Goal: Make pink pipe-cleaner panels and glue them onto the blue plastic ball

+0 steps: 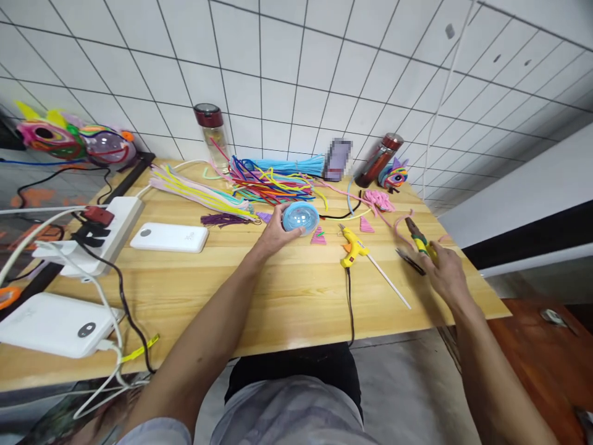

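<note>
My left hand (274, 235) grips a clear round plastic dome (301, 217) with a light blue fuzzy rim, thumb at its near side. It is held over the middle of the table. Toward the right edge, my right hand (447, 272) closes on the yellow-green handles of a pair of pliers (416, 233), whose jaws point away from me. Beside them lies a dark slim tool (410, 262), partly hidden near the hand. A yellow hot glue gun (354, 246) with a white glue stick (388, 282) rests between my hands. Small pink striped pieces (365, 225) lie behind it.
Pipe cleaners (273, 182) are heaped along the tiled wall, between a glass bottle (213, 133) and a red flask (380, 159). Power banks (169, 237), a power strip (111, 232) and cables crowd the left side. Colourful fish-like crafts (393, 175) stand at both ends.
</note>
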